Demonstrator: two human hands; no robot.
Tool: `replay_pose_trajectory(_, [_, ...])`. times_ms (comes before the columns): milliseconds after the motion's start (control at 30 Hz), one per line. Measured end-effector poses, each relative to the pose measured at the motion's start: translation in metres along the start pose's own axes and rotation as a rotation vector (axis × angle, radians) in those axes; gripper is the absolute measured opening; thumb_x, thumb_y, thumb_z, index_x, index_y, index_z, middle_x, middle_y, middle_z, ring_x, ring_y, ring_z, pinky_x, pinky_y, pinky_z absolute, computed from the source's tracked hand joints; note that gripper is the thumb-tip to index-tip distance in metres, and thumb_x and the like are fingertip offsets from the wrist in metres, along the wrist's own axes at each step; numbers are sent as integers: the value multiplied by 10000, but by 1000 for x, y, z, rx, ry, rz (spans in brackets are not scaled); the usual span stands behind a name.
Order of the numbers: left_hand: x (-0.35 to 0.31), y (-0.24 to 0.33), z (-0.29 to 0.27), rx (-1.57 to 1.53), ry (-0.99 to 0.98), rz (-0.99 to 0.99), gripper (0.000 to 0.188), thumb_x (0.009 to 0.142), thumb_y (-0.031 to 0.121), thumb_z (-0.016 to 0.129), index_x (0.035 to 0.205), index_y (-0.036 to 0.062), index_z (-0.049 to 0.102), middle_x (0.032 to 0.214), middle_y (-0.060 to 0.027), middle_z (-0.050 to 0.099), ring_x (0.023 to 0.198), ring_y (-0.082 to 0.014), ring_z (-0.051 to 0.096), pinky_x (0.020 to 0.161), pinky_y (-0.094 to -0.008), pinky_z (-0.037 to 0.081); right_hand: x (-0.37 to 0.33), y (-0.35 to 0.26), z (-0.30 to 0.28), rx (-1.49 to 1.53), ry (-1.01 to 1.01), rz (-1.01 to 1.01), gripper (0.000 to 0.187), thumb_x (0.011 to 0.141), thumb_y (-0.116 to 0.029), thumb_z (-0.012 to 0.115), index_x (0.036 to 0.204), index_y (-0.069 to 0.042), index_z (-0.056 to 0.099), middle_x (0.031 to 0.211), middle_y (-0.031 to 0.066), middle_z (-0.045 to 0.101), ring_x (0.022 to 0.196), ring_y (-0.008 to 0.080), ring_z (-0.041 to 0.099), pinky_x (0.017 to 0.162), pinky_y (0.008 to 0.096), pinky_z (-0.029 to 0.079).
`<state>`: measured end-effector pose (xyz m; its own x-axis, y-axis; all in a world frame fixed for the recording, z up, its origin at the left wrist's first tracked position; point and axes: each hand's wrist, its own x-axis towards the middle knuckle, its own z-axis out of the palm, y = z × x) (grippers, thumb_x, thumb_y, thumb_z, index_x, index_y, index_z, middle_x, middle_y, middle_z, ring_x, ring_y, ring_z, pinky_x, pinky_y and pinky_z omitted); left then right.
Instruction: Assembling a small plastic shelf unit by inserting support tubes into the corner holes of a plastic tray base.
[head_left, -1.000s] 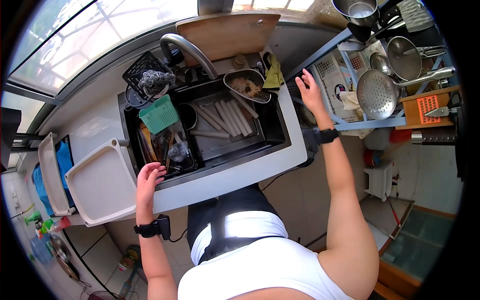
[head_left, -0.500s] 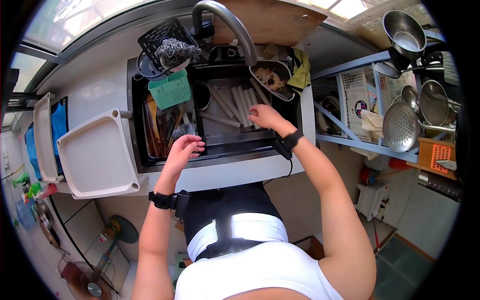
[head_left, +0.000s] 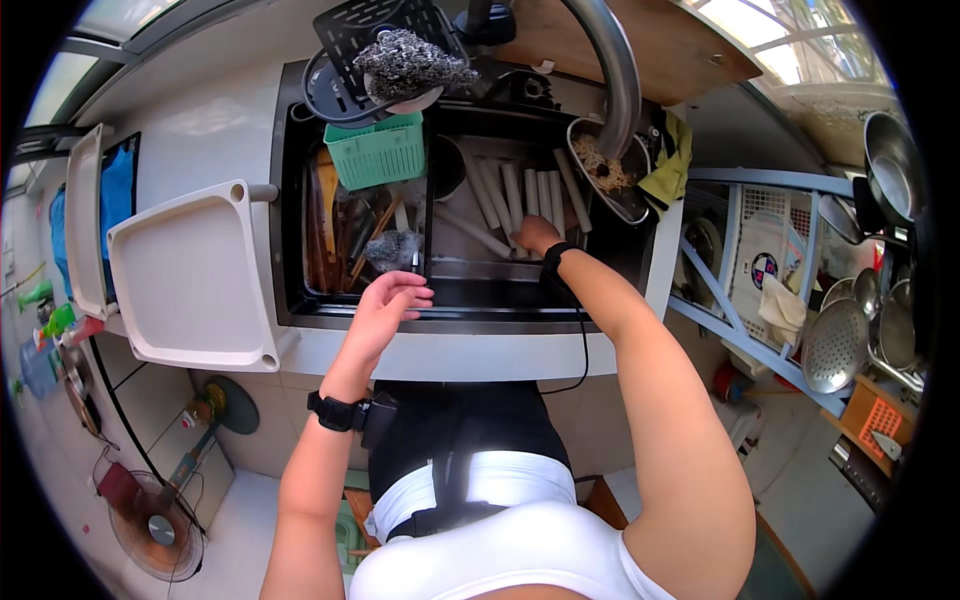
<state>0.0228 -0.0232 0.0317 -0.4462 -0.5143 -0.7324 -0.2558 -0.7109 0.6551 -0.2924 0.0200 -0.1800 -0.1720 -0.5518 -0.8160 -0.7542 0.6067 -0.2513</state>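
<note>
Over the rods [head_left: 510,195] lying in the sink [head_left: 490,296], I'd square my right hand [head_left: 538,236] to one, unable to tell whether its fingers pinch, leaving my left hand [head_left: 378,312], fingers loosely parted, clear.

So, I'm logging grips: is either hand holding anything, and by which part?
The left hand holds nothing. The right hand is at the near ends of the grey sticks in the sink; whether it grips one cannot be told.
</note>
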Motion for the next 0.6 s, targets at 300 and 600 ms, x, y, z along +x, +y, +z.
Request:
replay_pose_trajectory(300, [-12,26,16,406,84,335,193,932,24,513,1115,-14,564,1020,-102,664,976,-176,644,851,-308,502,-18,-2,4,231,61,23,432,864,-341,639,938,85,655,931,247,687,758,372,679,730,462,535])
replay_pose_trajectory(600, [18,100,45,1060,354,1040,184,851,-12,582,1031,-24,618,985,-179,651,908,-371,630,791,-388,513,-160,16,-9,494,615,-278,334,887,-251,607,1030,44,540,879,269,639,846,465,616,725,475,502])
